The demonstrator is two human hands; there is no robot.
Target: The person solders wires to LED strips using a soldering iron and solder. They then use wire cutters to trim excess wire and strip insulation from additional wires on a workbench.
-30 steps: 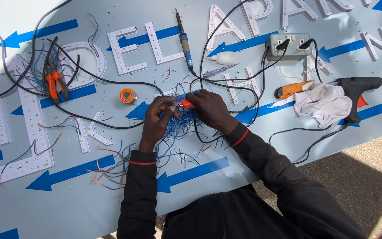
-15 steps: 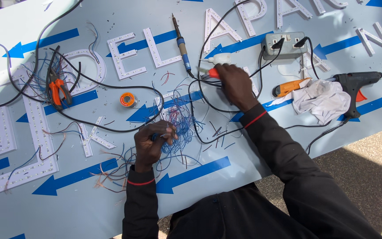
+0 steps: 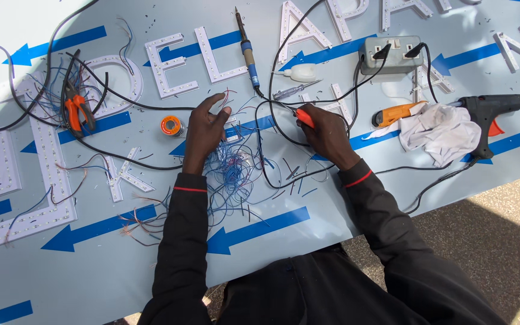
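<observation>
While the left hand (image 3: 207, 125) was rested with loosely spread fingers on the tangle of blue and red wires (image 3: 234, 170), a small orange-handled tool (image 3: 303, 116) was gripped in the closed right hand (image 3: 326, 131). Both hands were placed near the middle of the tabletop (image 3: 91, 265). A reel of solder (image 3: 170, 125) lay just left of the left hand. A soldering iron (image 3: 247, 48) was seen above, and a glue gun (image 3: 489, 111) far right beside a white cloth (image 3: 437, 132).
</observation>
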